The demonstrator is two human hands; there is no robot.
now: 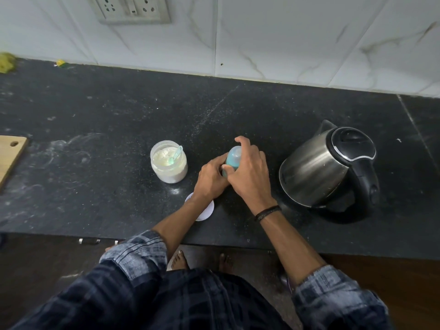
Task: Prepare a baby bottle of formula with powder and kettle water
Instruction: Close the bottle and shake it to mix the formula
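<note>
A small baby bottle with a teal cap (pixel 233 158) stands on the black counter (pixel 107 120), between both hands. My left hand (pixel 212 178) grips the bottle's lower body, which it hides. My right hand (pixel 250 172) holds the teal cap from the right, thumb and fingers round it, index finger raised. An open clear jar of white formula powder (pixel 168 163) stands left of the bottle with a pale scoop (pixel 176 153) in it. The steel kettle with black lid and handle (pixel 331 167) stands to the right, lid shut.
A white round lid (pixel 205 211) lies on the counter under my left wrist. A wooden board (pixel 10 154) sits at the left edge. The tiled wall carries a socket plate (pixel 133 9). The counter's front edge runs below my forearms.
</note>
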